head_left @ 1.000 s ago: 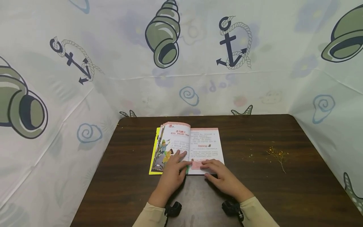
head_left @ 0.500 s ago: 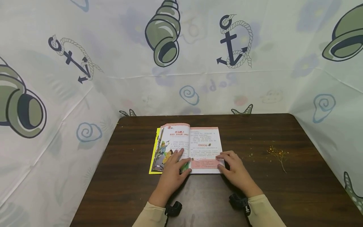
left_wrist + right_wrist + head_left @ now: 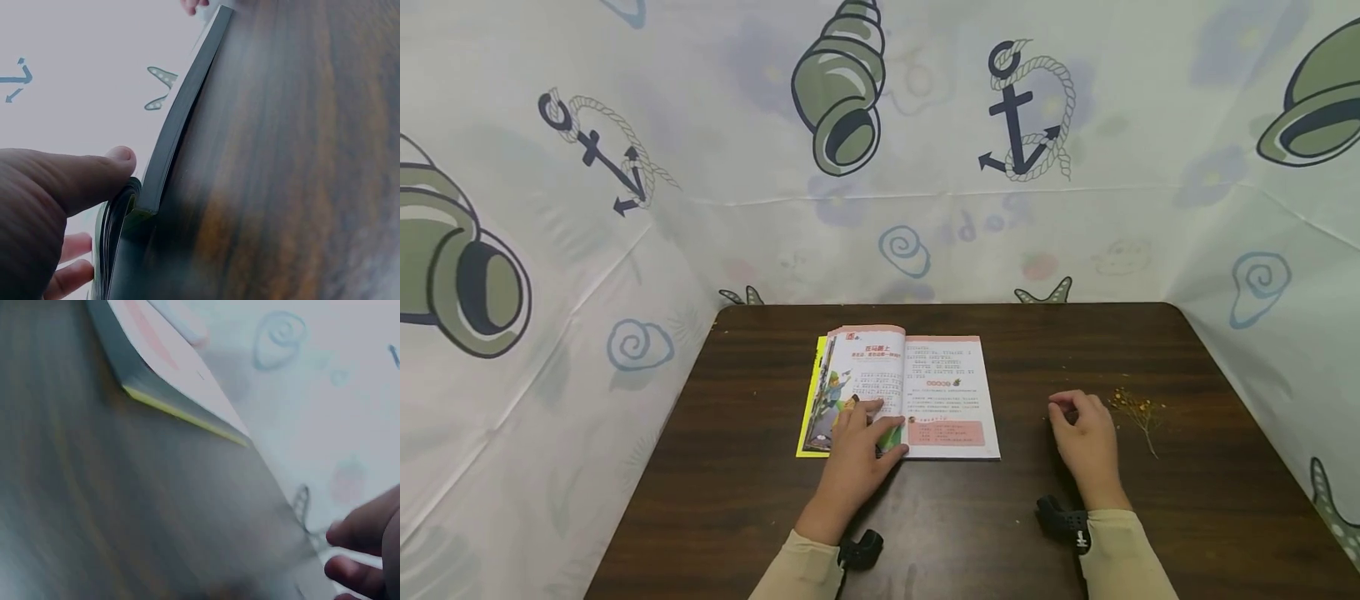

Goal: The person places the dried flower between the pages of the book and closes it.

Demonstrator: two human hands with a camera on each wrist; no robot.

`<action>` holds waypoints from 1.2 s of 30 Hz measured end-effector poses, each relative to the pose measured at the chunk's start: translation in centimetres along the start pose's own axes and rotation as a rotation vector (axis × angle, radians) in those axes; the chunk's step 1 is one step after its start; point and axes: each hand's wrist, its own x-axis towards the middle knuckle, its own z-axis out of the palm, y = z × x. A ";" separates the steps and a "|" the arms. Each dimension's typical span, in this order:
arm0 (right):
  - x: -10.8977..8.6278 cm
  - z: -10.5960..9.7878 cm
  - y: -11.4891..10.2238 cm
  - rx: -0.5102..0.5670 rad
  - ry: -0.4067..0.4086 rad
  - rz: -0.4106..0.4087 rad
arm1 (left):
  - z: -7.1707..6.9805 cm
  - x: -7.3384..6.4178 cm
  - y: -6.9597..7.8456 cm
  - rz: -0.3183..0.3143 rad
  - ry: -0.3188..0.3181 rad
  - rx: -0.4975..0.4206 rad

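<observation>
An open book (image 3: 947, 392) with printed text and a cartoon picture lies on the dark wooden table, its yellow cover edge showing at the left. Across the lower left page and the fold rests my left hand (image 3: 856, 454), fingers spread; the left wrist view shows its thumb (image 3: 106, 172) over the book's lower edge. My right hand (image 3: 1086, 446) is off the book to the right, fingers loosely bent, holding nothing. Just right of it lies a small dried sprig (image 3: 1138, 412) with yellow flowers. In the right wrist view several fingertips (image 3: 350, 540) show at the right edge.
The table (image 3: 730, 500) has rounded far corners. White cloth (image 3: 955, 250) printed with shells and anchors hangs behind it and at both sides. Small crumbs are scattered near the sprig. Black wrist cameras (image 3: 861, 550) sit on both wrists.
My right hand has moved right, from the lower right page off the book to beside the sprig. The left hand has stayed on the left page, with its fingers shifting slightly.
</observation>
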 end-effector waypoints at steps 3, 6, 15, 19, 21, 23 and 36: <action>0.1 -1.4 1.2 -0.038 0.068 0.078 | 0.2 0.1 0.0 0.010 0.017 -0.004; 0.1 -2.6 2.3 -0.084 0.154 0.118 | 0.4 0.1 0.0 0.001 0.016 -0.004; -0.2 -5.9 5.1 -0.141 0.233 0.348 | 0.8 0.1 0.0 -0.086 -0.010 -0.008; -0.3 -7.1 6.1 -0.170 0.215 0.435 | 0.6 0.0 0.1 -0.104 -0.067 -0.025; -0.2 -7.5 6.4 -0.183 0.198 0.470 | 0.5 -0.1 0.2 -0.098 -0.093 -0.037; -0.2 -7.6 6.6 -0.202 0.161 0.501 | 0.4 -0.1 0.2 -0.088 -0.107 -0.047; 0.2 -7.3 5.9 -0.228 0.097 0.470 | 0.2 0.0 0.3 -0.084 -0.102 -0.063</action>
